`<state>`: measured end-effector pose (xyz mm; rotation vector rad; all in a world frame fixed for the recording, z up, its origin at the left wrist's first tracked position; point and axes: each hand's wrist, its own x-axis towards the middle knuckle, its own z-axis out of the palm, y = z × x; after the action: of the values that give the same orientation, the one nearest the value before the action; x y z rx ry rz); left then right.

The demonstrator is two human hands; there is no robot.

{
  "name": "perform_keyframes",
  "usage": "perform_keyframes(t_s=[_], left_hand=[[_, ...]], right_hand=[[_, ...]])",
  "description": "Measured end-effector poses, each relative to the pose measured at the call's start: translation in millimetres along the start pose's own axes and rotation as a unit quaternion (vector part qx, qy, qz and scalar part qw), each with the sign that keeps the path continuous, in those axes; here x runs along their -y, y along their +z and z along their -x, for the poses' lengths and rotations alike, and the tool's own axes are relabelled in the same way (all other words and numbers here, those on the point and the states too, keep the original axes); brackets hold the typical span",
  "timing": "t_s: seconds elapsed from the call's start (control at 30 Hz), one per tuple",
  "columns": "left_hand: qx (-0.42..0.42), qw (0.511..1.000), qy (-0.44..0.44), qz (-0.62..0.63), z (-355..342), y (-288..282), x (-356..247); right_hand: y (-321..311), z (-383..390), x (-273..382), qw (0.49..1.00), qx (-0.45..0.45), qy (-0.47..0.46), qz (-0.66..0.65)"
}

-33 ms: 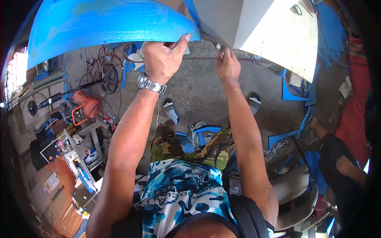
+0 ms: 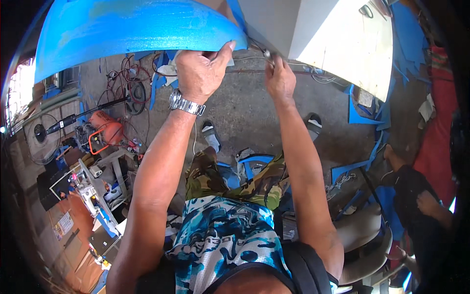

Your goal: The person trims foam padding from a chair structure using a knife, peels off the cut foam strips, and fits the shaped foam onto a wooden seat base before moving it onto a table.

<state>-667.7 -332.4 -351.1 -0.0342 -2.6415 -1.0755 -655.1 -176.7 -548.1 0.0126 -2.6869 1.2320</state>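
Note:
My left hand [image 2: 200,73], with a metal watch [image 2: 188,105] at the wrist, grips the lower edge of a curved blue panel [image 2: 137,27], thumb on its face near the pointed right end. My right hand [image 2: 279,78] is closed round a small thin tool [image 2: 267,55] with a silvery part and a dark shaft, just below a grey panel edge [image 2: 269,24]. Beside that is a pale, sunlit board [image 2: 352,44]. The tool's tip is too small to make out.
An orange compressor [image 2: 105,130], red hose loops [image 2: 127,81], a fan [image 2: 41,142] and a sewing machine [image 2: 90,196] stand left. Blue offcuts [image 2: 360,112] lie on the concrete floor [image 2: 240,108]. Another person [image 2: 416,191] is at right, beside red cloth [image 2: 431,142] and chairs [image 2: 360,228].
My right hand has shifted very slightly up and left with the small tool. My left hand and the blue panel look almost the same.

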Motion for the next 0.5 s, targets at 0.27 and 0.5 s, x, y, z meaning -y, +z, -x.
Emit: perform_keyframes(t_s=[0.27, 0.5], left_hand=[[-0.002, 1.000, 0.015, 0.000, -2, -1, -4], [0.031, 0.999, -0.015, 0.015, 1, -6, -13]], right_hand=[[1, 29, -34, 0.991, 0.068, 0.099, 0.052], [5, 4, -14, 0.998, 0.028, 0.039, 0.038]])
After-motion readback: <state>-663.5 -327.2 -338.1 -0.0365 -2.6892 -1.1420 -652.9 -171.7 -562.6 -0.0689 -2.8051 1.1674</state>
